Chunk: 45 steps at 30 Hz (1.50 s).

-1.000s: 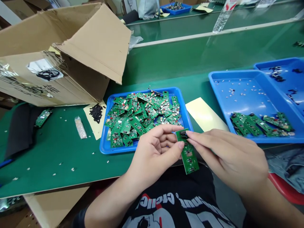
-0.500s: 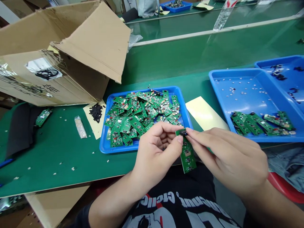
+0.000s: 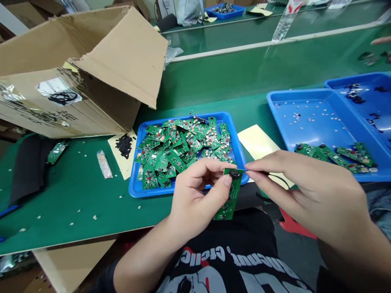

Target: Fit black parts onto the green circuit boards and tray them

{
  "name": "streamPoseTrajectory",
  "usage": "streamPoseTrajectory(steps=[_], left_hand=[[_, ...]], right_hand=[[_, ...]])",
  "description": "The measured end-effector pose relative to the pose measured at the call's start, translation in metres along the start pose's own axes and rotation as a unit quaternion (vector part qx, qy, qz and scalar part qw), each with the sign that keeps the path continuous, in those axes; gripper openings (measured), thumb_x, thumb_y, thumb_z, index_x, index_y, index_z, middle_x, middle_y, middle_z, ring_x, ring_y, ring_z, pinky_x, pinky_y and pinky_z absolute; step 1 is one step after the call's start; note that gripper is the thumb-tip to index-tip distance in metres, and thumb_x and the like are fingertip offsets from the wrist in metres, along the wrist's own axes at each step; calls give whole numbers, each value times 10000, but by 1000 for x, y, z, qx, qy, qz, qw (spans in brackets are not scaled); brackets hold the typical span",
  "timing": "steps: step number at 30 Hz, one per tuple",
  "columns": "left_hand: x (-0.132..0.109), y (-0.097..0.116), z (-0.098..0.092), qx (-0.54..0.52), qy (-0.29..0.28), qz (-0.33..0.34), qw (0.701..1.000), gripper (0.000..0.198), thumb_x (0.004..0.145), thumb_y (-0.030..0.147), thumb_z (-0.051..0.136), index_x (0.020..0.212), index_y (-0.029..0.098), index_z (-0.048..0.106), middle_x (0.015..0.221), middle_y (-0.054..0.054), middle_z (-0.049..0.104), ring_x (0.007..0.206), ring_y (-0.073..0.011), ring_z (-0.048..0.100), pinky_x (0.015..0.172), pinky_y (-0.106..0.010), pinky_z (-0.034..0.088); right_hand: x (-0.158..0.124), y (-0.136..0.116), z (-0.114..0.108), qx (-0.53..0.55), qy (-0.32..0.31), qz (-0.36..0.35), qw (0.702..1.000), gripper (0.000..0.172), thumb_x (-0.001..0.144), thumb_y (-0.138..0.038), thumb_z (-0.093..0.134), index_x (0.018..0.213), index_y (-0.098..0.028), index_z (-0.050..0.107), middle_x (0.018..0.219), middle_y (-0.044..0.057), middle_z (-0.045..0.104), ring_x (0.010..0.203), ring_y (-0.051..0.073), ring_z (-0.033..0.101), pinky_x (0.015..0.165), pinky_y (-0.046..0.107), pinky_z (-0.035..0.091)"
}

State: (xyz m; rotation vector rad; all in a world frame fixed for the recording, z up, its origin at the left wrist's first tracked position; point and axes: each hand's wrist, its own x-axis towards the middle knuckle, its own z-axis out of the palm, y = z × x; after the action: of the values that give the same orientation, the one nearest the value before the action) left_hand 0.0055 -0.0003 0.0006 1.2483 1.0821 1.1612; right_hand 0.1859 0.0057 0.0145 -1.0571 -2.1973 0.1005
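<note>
Circuit board (image 3: 234,193), green and tilted, sits at the centre of the frame, gripped near its top between the thumb and fingers of the left hand (image 3: 198,195); the thumb covers part of it beside the connector (image 3: 235,174). The right hand (image 3: 317,195) pinches a thin black cord (image 3: 279,178) just beside the board's right edge; whether its tip touches the board is hard to make out, and much of its run is hidden. Behind the left hand, a blue tray (image 3: 149,193) of jumbled boards (image 3: 180,146) is partly covered. At right, the right hand hides some boards in another tray (image 3: 311,134). The cardboard box (image 3: 119,57), upper left, is cut off.
</note>
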Motion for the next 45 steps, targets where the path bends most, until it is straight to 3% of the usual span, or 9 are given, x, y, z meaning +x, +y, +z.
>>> streamPoseTrajectory(steps=[7,15,22,27,31,34,37,40,45], left_hand=[[11,9,-16,-23,-146,-97,984,88,782,234,671,809,174,729,637,-5,598,546,-93,497,493,-187,420],[42,14,-27,-70,-345,-239,905,56,699,130,666,674,170,697,506,45,541,414,-53,444,377,-156,376],[48,4,-26,-151,-342,-286,882,341,608,43,714,885,193,584,519,81,567,436,-48,466,401,-132,351],[53,0,-30,-188,-355,-289,869,331,617,99,717,933,181,658,584,26,634,451,-62,473,431,-173,340],[56,-4,-33,-236,-331,-312,859,309,702,321,700,972,172,702,608,-15,665,464,-108,552,451,-203,388],[53,-9,-34,-261,-302,-309,863,536,758,576,629,1058,134,671,627,-48,680,453,-143,599,407,-211,391],[39,-15,-32,-255,-179,-270,911,674,791,693,541,1151,124,580,647,-50,678,493,-147,625,445,-212,438],[15,-17,-22,-227,20,-130,965,608,805,591,633,1215,176,461,692,6,661,577,-121,638,540,-198,494],[-13,-17,4,-153,62,16,986,766,806,297,741,1411,298,272,859,7,685,787,-144,695,741,-249,565]], right_hand=[[-1,7,-13,-33,-44,-75,996,125,938,-207,525,1014,-251,613,898,36,692,801,180,655,700,320,538],[7,15,-6,86,-115,-112,983,232,952,-125,450,1083,-241,604,766,-2,623,707,120,598,590,236,470],[9,18,1,214,-130,-126,960,246,965,-111,445,1083,-193,644,812,20,651,730,83,600,655,207,513],[6,20,9,253,-102,-96,957,232,949,-104,472,1051,-203,655,791,14,674,738,86,642,653,215,542],[2,19,15,277,-83,-85,953,187,921,-83,515,1020,-172,646,799,20,676,726,82,646,639,207,543],[-1,15,19,252,-28,-49,966,190,896,-66,539,1001,-182,648,761,3,667,687,86,638,611,209,533],[-3,9,21,205,42,8,978,211,870,-53,571,989,-204,658,746,-11,666,669,94,629,596,221,527],[-4,2,25,149,98,52,983,233,857,-40,583,993,-207,673,792,6,690,684,107,645,599,232,536],[-3,-13,35,99,131,27,986,210,856,-31,580,973,-171,683,783,32,712,660,116,666,570,224,545]])
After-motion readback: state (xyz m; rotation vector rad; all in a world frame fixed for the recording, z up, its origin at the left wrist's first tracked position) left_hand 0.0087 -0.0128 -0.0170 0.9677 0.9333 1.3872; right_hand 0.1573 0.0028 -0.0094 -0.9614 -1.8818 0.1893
